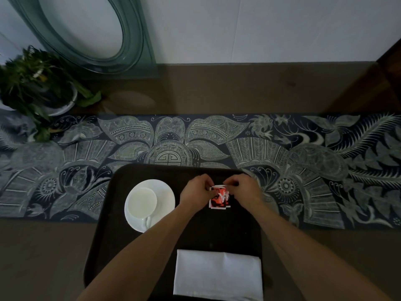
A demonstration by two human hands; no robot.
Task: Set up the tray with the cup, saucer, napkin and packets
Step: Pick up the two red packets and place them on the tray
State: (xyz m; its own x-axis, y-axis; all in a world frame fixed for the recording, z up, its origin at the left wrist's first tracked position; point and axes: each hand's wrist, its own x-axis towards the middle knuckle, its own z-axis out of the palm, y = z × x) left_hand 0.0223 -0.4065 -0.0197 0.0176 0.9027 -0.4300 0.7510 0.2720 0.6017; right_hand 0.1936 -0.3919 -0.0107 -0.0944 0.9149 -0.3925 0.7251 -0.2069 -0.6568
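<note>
We find the dark tray (104, 235) lying across a patterned table runner (303, 159), with a white cup (142, 203) seated on its saucer (165, 192) in the tray's far left part. A folded white napkin (218, 273) lies at the tray's near right. Above the tray's far centre, the left hand (196, 191) and right hand (244, 190) both pinch the top edge of the red-and-white packets (220, 199).
</note>
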